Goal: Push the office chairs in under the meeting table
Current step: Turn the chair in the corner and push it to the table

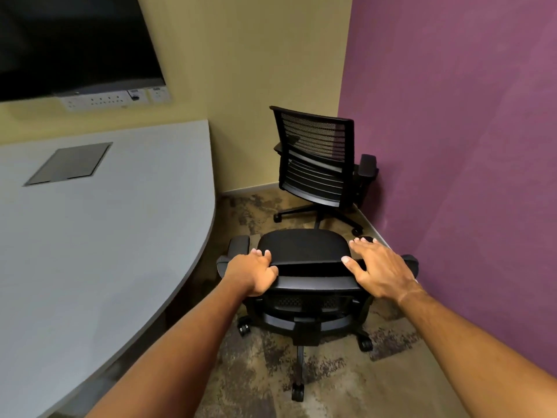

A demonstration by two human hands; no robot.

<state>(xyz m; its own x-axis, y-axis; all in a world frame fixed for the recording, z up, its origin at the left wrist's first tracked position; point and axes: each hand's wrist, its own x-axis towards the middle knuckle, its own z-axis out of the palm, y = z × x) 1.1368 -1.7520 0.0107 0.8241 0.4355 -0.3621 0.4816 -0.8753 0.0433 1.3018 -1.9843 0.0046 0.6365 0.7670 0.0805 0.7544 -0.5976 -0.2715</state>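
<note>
A black office chair [304,245] stands right below me, seen from behind, beside the curved right edge of the grey meeting table [99,236]. My left hand [256,273] grips the left end of the top of its backrest, fingers curled over the rim. My right hand [379,267] is at the right end of that rim with straight, spread fingers; whether it touches is unclear. A second black mesh-back chair [316,164] stands farther off in the corner, away from the table, its back turned to me.
A purple wall [467,146] runs close along the right, a yellow wall [241,70] at the back. A dark screen [75,40] hangs above a socket strip [114,99]. The table has a grey cable hatch [70,162]. Patterned carpet [331,372] covers the narrow floor strip.
</note>
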